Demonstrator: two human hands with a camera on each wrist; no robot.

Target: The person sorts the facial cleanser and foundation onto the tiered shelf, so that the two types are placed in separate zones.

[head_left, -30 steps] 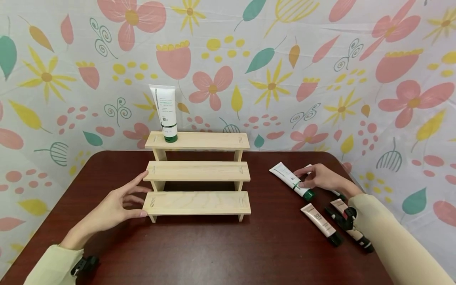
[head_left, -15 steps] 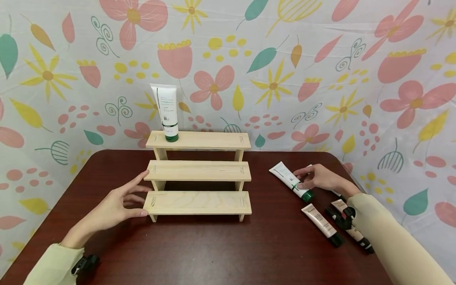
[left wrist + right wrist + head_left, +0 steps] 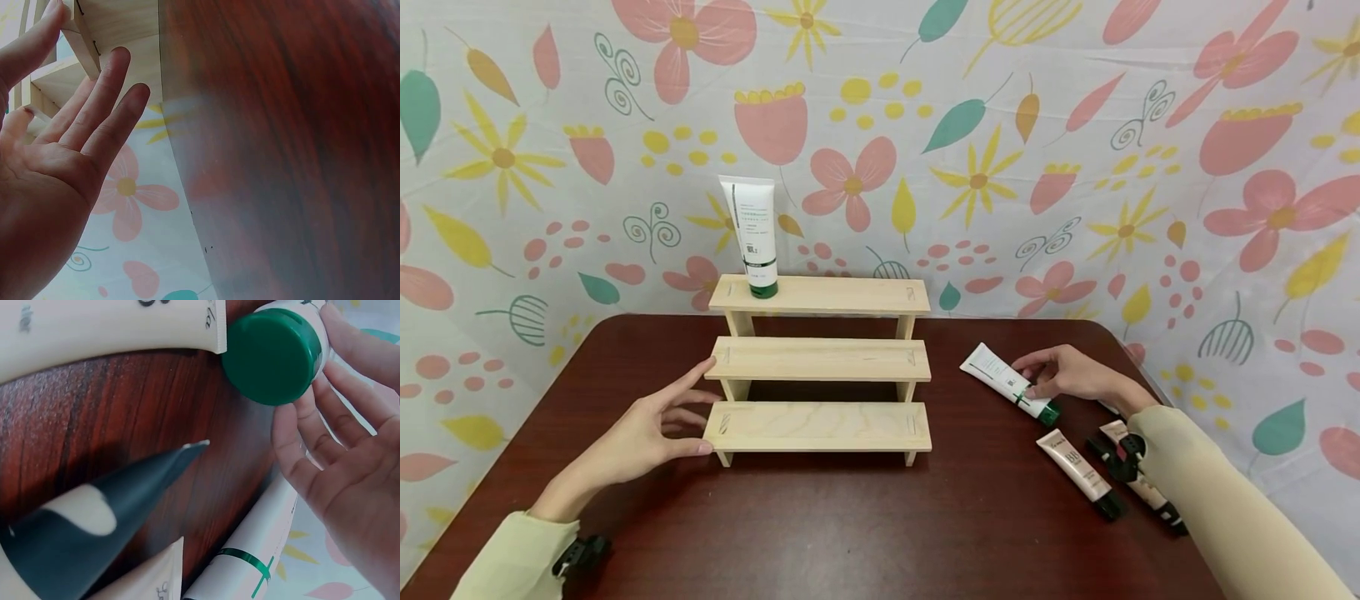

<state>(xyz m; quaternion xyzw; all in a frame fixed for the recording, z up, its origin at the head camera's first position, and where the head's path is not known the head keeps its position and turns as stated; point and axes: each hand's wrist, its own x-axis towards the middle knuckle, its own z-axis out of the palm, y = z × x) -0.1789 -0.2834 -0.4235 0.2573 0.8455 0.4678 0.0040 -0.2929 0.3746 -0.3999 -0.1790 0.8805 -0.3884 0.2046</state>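
A three-tier wooden display stand point(image 3: 827, 425) stands at the table's middle. My left hand point(image 3: 632, 446) touches its left side: the index fingertip is at the middle tier, the thumb at the bottom one, and the other fingers extend beside it in the left wrist view. On the top tier, a white squeeze tube point(image 3: 760, 225) stands upright on its green cap. To the right of the stand, my right hand point(image 3: 1071, 373) holds a second white squeeze tube point(image 3: 996, 371) between thumb and fingers, lying slanted low over the table. Its green cap point(image 3: 269, 356) faces the right wrist camera.
A beige BB cream tube point(image 3: 1072, 467) with a black cap lies in front of my right hand. Beside it, partly under my right forearm, lie a dark tube point(image 3: 125, 512) and another beige tube point(image 3: 1150, 496). Another white tube point(image 3: 244, 562) lies behind the right hand. A patterned cloth point(image 3: 850, 83) hangs behind.
The white tube in my right hand has turned slightly, its flat end swinging left and down. My left hand keeps its place on the stand.
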